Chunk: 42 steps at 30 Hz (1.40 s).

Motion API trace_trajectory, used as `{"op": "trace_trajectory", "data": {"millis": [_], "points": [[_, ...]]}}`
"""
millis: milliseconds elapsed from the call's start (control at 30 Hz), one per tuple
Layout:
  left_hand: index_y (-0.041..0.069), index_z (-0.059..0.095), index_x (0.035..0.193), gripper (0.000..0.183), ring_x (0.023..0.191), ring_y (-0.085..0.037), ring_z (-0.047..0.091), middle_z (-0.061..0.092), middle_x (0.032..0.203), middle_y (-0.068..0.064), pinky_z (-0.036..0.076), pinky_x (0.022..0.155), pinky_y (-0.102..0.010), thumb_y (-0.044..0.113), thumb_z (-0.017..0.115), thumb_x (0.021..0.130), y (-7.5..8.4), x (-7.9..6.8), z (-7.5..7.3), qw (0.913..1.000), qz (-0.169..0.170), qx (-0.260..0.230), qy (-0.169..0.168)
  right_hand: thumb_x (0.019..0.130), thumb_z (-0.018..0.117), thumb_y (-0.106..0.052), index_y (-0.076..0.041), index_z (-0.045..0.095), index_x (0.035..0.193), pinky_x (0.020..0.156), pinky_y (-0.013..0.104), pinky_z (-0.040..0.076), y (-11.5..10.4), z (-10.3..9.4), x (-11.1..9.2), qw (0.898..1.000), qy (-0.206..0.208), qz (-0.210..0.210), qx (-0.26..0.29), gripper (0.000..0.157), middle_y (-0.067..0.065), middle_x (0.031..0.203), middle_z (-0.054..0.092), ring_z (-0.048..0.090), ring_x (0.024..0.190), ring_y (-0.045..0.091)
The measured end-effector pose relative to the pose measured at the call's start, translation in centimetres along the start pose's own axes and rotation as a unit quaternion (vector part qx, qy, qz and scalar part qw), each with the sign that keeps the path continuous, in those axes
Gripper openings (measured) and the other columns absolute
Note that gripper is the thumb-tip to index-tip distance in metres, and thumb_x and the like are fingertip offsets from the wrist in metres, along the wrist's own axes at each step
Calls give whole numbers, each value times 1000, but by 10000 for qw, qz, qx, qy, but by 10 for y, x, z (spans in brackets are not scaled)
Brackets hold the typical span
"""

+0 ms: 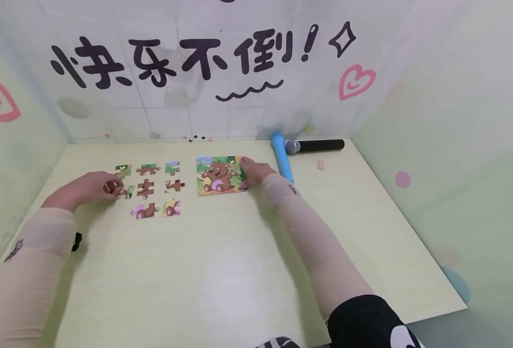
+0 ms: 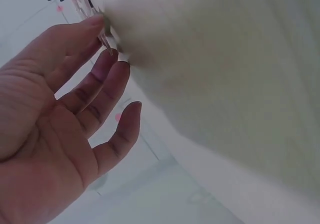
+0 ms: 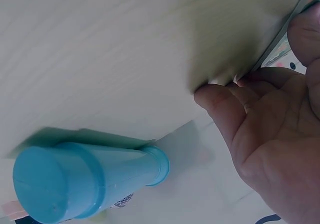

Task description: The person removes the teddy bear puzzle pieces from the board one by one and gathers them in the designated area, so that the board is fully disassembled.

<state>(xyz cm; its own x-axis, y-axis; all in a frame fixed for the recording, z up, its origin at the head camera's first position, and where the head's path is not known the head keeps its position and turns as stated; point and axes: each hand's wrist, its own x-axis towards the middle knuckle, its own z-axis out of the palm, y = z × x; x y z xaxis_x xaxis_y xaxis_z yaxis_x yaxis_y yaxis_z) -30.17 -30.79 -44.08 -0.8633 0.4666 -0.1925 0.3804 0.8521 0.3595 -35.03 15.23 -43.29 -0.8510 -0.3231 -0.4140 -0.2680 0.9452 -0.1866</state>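
Observation:
Several loose puzzle pieces with brown bear parts, such as this puzzle piece [image 1: 145, 210], lie in rows on the table's left half. My left hand [image 1: 93, 187] is at the left column, thumb and fingertips pinching a puzzle piece [image 1: 126, 192]; in the left wrist view the piece shows edge-on and the little finger stands apart. To the right of the rows is a square bear picture board [image 1: 217, 176]. My right hand [image 1: 256, 171] grips its right edge, the thumb over the front; its other fingers are partly hidden in the head view.
A blue microphone [image 1: 282, 157] stands close to my right wrist, touching or nearly touching a black microphone [image 1: 319, 146]. Farther right lies a small pink object [image 1: 321, 165]. A small black item [image 1: 77, 241] shows beside my left forearm. Decorated walls [image 1: 247, 113] enclose the table [image 1: 221, 280].

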Motion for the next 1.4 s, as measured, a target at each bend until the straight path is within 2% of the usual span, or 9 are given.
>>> {"op": "trace_trajectory", "data": {"millis": [267,500,600,700,833,1067,1200,1333,1400], "points": [[-10,63,114,37,93,-35,63,66,97,-15,52,83,-54,6,76,84,-5,-6,1,9999,-109,-109,10,98,64,-42,-10,7,164,123,47,15,-2,5,6,9995,9,-114,-302,92,10,170,3,7,155,28],[-8,63,116,37,80,-24,52,58,89,-8,45,70,-40,16,74,91,10,-1,-10,9997,-240,-76,37,98,65,-42,-12,7,164,123,46,17,0,1,5,9997,35,-18,-220,93,8,170,4,9,155,29],[-9,61,121,38,86,-28,57,62,96,-14,50,76,-46,17,70,95,28,6,-14,9998,-172,-112,4,98,64,-43,-14,5,164,123,45,17,2,1,5,9999,-77,40,-118,94,6,171,2,8,155,30],[-8,61,126,38,97,-33,61,65,107,-18,51,85,-54,17,67,97,54,19,-17,9998,-58,-179,-22,98,64,-44,-14,3,164,123,44,16,3,2,6,9997,-163,35,-168,95,5,170,0,7,155,29],[-3,61,130,37,104,-33,61,65,115,-18,50,92,-55,16,66,99,94,41,-17,9997,103,-214,-50,99,63,-44,-12,4,164,123,44,15,4,2,8,9995,-146,-36,-295,94,7,170,0,5,155,27],[2,60,135,39,117,-34,59,62,131,-17,46,102,-55,18,65,100,154,86,-1,9986,456,-62,-259,99,64,-43,-9,6,164,123,45,17,3,0,4,9993,-119,-66,-348,93,11,170,2,7,155,29],[6,65,127,30,107,-28,60,66,118,-11,49,95,-48,20,65,100,186,112,12,9979,520,182,-334,98,64,-43,-9,6,163,123,46,17,2,1,2,9995,-100,-52,-302,93,11,170,3,7,155,29],[11,66,104,14,87,-21,54,61,93,-3,45,82,-39,25,65,101,206,132,25,9982,481,152,-324,99,63,-44,-8,5,163,123,46,16,3,0,4,9993,-117,-112,-347,94,12,170,2,5,155,28],[12,62,91,19,79,-19,51,57,83,-2,41,76,-37,28,64,102,212,139,30,9984,450,87,-341,99,62,-45,-7,5,163,123,46,17,2,-1,5,9990,-125,-135,-407,94,12,170,2,5,155,28]]}}
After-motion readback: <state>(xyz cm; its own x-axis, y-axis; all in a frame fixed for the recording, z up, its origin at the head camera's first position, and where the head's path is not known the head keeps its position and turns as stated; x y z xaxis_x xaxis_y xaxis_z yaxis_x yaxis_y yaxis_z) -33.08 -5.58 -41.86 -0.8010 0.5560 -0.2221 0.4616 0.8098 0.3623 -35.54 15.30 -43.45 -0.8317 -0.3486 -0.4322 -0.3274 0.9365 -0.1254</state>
